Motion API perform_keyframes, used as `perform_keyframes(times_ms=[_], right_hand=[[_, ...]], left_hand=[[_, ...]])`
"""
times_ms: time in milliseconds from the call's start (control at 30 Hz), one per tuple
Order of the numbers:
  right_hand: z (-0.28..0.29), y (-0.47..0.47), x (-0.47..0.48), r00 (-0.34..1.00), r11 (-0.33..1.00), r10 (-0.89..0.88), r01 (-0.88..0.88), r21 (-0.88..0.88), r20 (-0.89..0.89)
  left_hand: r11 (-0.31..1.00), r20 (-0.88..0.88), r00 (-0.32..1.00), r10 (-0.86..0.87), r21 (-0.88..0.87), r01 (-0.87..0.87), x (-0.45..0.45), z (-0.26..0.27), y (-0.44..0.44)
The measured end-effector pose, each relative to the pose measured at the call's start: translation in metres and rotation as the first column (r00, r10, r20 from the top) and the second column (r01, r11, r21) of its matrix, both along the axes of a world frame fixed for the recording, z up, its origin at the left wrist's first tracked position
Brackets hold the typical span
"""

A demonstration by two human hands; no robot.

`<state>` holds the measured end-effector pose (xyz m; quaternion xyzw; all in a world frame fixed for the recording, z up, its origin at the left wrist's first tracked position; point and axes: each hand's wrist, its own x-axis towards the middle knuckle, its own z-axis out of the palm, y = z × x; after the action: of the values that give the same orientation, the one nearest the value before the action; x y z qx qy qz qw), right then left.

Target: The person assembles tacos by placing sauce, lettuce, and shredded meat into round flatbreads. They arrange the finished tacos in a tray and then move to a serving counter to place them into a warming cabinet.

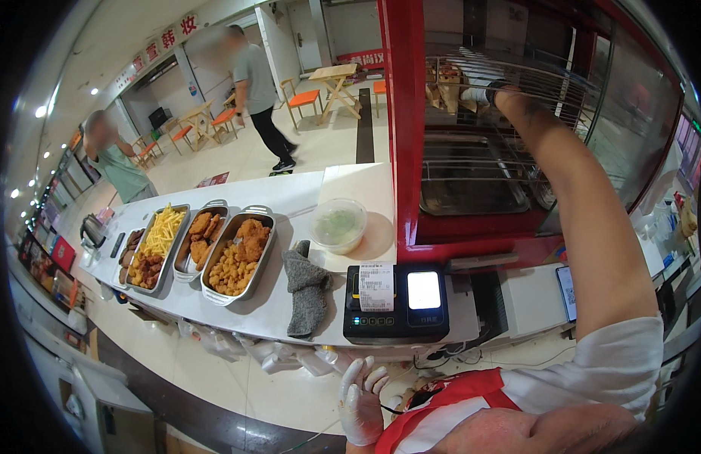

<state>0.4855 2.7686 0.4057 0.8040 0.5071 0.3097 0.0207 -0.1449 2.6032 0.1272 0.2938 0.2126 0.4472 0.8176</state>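
My right hand (480,79), in a white glove, is reaching into a red-framed glass cabinet (404,170) and sits among the bars of a wire rack (515,68). Brown paper bags of food (448,85) touch or lie close to it; the rack and the angle hide whether its fingers grip one. My left hand (362,400), also gloved, is raised in front of my red apron (464,391). Its fingers are loosely bent and apart, with nothing in them. The nearest thing on the counter is a black receipt printer (396,332) with a printed slip (376,289).
On the white counter (288,198) stand metal trays of French fries (166,224) and fried chicken (237,267). Nearby are a grey cloth (307,289), a lidded plastic tub (338,227) and an electric kettle (92,230). Two people (257,85) are beyond the counter.
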Motion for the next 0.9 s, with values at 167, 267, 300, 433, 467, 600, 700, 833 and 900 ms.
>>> perform_keyframes(times_ms=[167,267,300,433,467,600,700,833,900], right_hand=[[-0.002,0.003,-0.035,0.992,0.971,-0.090,0.107,-0.214,0.089],[-0.001,-0.002,-0.035,0.995,0.982,-0.072,0.083,-0.172,0.068],[0.003,-0.005,-0.033,0.996,0.985,-0.065,0.074,-0.159,0.061],[0.009,-0.012,-0.028,0.999,0.995,-0.029,0.032,-0.094,0.033],[0.009,-0.013,-0.027,0.999,0.995,-0.028,0.031,-0.091,0.030],[0.010,-0.016,-0.027,0.999,0.996,-0.038,0.040,-0.080,0.024],[0.008,-0.014,-0.029,0.999,0.996,-0.033,0.034,-0.082,0.021],[0.009,-0.020,-0.034,0.998,0.994,-0.051,0.054,-0.095,0.027],[0.008,-0.021,-0.038,0.999,0.995,-0.038,0.039,-0.089,0.019]], left_hand=[[1.000,-0.016,1.000,0.005,0.012,-0.004,-0.004,-0.001,0.000],[1.000,-0.021,1.000,0.010,0.006,-0.010,-0.002,0.003,0.000],[1.000,-0.013,1.000,0.010,0.008,-0.010,-0.002,0.003,-0.001],[1.000,0.001,1.000,0.025,0.002,-0.025,-0.004,-0.001,-0.003],[1.000,0.003,1.000,0.031,-0.002,-0.031,-0.005,-0.002,-0.003],[0.999,0.004,0.999,0.043,0.011,-0.044,-0.008,-0.001,-0.005],[0.998,0.003,0.998,0.064,-0.004,-0.064,-0.010,-0.005,-0.007],[0.999,0.015,0.999,0.050,0.001,-0.050,-0.010,-0.004,-0.010],[0.998,0.016,0.998,0.054,0.012,-0.054,-0.014,-0.003,-0.014]])
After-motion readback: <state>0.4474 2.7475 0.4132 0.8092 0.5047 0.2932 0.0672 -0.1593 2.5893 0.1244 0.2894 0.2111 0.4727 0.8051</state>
